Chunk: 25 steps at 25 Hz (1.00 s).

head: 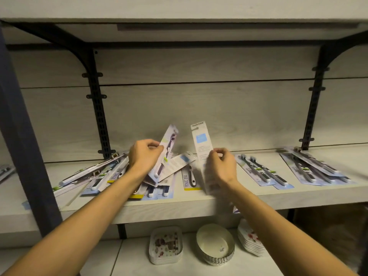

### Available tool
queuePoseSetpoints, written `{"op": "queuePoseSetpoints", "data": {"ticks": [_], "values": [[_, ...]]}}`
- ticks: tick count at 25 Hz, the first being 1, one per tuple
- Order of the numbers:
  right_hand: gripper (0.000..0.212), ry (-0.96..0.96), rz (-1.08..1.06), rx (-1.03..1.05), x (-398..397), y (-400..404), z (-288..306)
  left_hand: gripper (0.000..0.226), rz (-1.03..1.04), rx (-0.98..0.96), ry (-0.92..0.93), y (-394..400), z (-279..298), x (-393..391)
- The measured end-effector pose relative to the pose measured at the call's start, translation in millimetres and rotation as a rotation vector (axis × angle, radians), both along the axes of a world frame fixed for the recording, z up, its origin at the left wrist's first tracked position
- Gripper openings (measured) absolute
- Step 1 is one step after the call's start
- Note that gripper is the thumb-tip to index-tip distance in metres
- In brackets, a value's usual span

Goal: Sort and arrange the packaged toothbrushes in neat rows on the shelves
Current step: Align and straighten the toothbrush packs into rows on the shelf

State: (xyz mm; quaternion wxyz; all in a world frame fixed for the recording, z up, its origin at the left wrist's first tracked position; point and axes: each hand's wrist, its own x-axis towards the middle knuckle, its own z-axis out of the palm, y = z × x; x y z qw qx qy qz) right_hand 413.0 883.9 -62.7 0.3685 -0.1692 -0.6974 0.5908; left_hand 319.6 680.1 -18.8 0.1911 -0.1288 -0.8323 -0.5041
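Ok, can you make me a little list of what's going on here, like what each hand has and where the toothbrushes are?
left hand: left hand holds a toothbrush pack, front facing us
right hand: right hand pinches a second pack, printed back facing us
messy pile: messy pile on the shelf's left
neater stacks: neater stacks on the right
shelf: pale wood shelf
below: dishes on a lower shelf

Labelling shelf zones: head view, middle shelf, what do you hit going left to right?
Messy pile of packs → left hand holding a tilted toothbrush pack → right hand pinching an upright pack, back side showing → two flat overlapping packs → fanned stack of packs.
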Motion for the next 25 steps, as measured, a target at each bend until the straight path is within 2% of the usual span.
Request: {"op": "queuePoseSetpoints", "data": {"ticks": [4, 5, 7, 9, 10, 13, 16, 20, 25], "values": [[0.014, -0.032, -0.078, 0.122, 12.0, 34.6, 23.2, 0.002, -0.105, 0.308, -0.141, 24.9, 6.0, 4.4], [0.018, -0.043, -0.072, 0.092, 11.7, 43.1, 25.2, 0.002, -0.138, 0.387, -0.200, 32.8, 6.9, 7.9], [0.032, -0.043, 0.051, -0.099, 9.7, 55.9, 27.1, 0.002, -0.199, 0.517, -0.324, 49.7, 8.3, 17.2], [0.057, -0.114, 0.166, -0.268, 12.9, 65.6, 27.6, 0.003, -0.216, 0.561, -0.380, 67.2, 6.1, 25.6], [0.063, -0.163, 0.225, -0.279, 16.8, 68.8, 28.8, 0.002, -0.227, 0.571, -0.387, 74.0, 4.4, 28.7], [0.044, -0.215, 0.359, -0.237, 17.2, 83.7, 25.3, 0.011, -0.253, 0.536, -0.394, 90.8, -3.6, 32.4], [0.028, -0.175, 0.445, -0.308, 7.3, 94.7, 22.1, 0.013, -0.258, 0.481, -0.380, 104.4, -9.4, 40.7], [0.031, -0.130, 0.511, -0.190, 0.3, 105.3, 16.0, 0.013, -0.198, 0.479, -0.325, 113.0, -15.0, 48.9], [0.027, -0.045, 0.495, -0.181, 1.4, 104.3, 13.3, 0.011, -0.156, 0.522, -0.302, 106.9, -22.4, 58.0]]}}
